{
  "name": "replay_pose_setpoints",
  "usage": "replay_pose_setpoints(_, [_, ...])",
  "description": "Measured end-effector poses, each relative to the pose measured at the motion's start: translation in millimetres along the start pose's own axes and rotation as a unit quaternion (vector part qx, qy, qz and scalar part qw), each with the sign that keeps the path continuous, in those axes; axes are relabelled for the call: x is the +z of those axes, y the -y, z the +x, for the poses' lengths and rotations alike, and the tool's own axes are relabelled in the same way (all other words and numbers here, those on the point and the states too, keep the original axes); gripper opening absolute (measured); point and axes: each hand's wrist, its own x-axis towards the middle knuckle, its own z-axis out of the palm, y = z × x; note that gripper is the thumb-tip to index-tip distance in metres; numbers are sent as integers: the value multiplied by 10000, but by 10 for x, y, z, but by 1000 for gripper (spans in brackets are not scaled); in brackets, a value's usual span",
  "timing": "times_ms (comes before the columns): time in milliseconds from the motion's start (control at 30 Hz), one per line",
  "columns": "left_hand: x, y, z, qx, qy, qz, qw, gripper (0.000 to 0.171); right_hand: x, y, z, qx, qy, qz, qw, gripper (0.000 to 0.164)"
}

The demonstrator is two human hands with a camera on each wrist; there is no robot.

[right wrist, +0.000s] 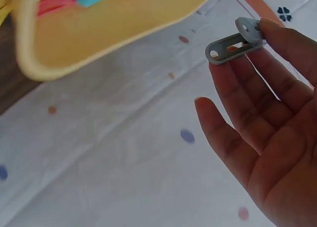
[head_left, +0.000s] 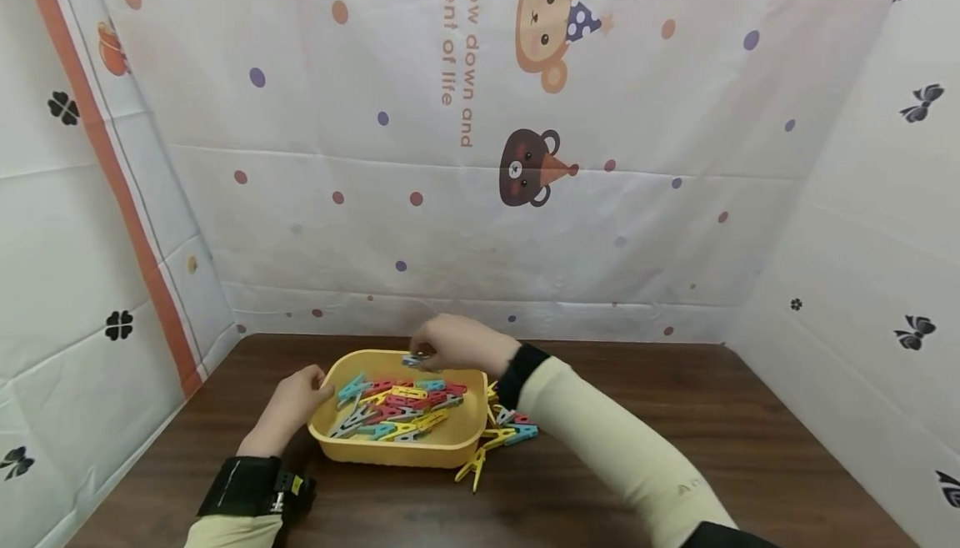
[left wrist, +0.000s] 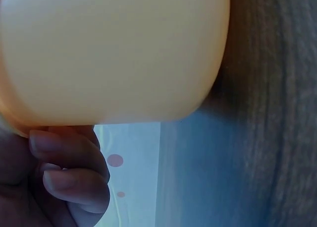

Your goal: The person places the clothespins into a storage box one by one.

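A yellow plastic basin (head_left: 401, 454) stands on the table with many clothespins (head_left: 408, 404) in red, yellow, blue and grey inside. My left hand (head_left: 288, 404) pinches the basin's left rim, thumb over the edge and fingers curled against the outer wall, as the left wrist view shows. Over the far rim, my right hand (head_left: 463, 343) holds a grey clothespin (right wrist: 229, 49) between thumb and fingertips. In the right wrist view the little finger (right wrist: 210, 115) stands away from it.
Against the basin's right side lies a loose heap of clothespins, among them a blue one (head_left: 521, 434) and a yellow one (head_left: 472, 470) nearest the front. The brown wooden table (head_left: 637, 431) ends at a patterned white cloth (head_left: 450, 239) behind and at both sides.
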Motion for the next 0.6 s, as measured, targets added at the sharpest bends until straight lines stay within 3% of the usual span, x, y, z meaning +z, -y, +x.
replay_pose_setpoints(300, [3, 33, -9, 18, -82, 33, 10000, 17, 417, 312, 673, 527, 489, -673, 9951, 13])
replay_pose_setpoints(467, [14, 33, -21, 62, -108, 52, 9999, 18, 640, 420, 823, 667, 784, -555, 9931, 44])
replay_pose_setpoints(600, [10, 10, -20, 58, -115, 31, 9999, 17, 739, 429, 865, 793, 838, -527, 9919, 45])
